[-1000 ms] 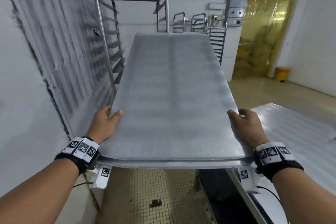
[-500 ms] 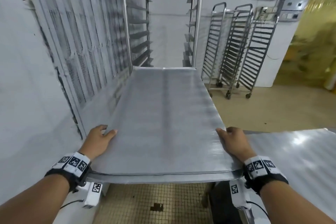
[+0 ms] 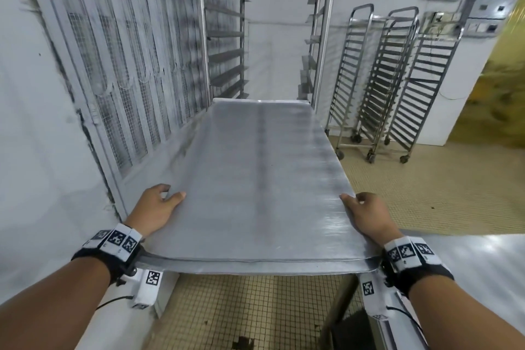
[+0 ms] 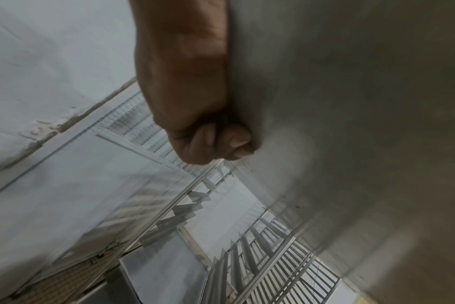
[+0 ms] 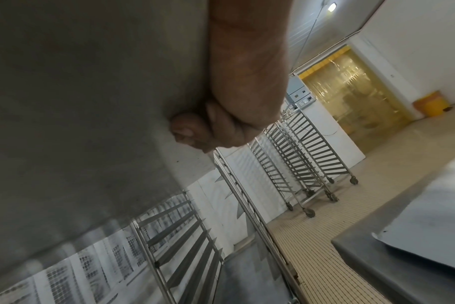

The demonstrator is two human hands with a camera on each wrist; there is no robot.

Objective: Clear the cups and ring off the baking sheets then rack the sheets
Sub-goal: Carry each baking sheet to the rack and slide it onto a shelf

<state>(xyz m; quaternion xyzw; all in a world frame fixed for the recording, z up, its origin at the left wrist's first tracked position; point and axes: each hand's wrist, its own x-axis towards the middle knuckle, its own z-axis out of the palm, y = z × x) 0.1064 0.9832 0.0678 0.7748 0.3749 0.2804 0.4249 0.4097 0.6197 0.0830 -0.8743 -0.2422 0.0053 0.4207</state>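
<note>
I carry a stack of grey baking sheets (image 3: 255, 193) held level in front of me, its far end just at the mouth of a tall steel rack (image 3: 267, 25). My left hand (image 3: 159, 204) grips the stack's left edge, thumb on top, fingers curled beneath (image 4: 221, 142). My right hand (image 3: 366, 213) grips the right edge the same way, fingers curled under the sheet (image 5: 195, 129). The sheets' underside (image 4: 351, 123) fills both wrist views (image 5: 91, 102). No cups or ring are in view.
A wall with mesh-covered panels (image 3: 119, 65) runs close along my left. Three empty wheeled racks (image 3: 392, 82) stand at the right by a white wall. A steel table (image 3: 483, 264) lies at my right, and a yellow strip curtain (image 3: 505, 88) hangs beyond. The floor is tiled.
I have stepped closer to the tall rack, which looms larger now. The sheets have come down from a raised tilt to nearly level, and their far end has reached the rack's front. Both grips are unchanged.
</note>
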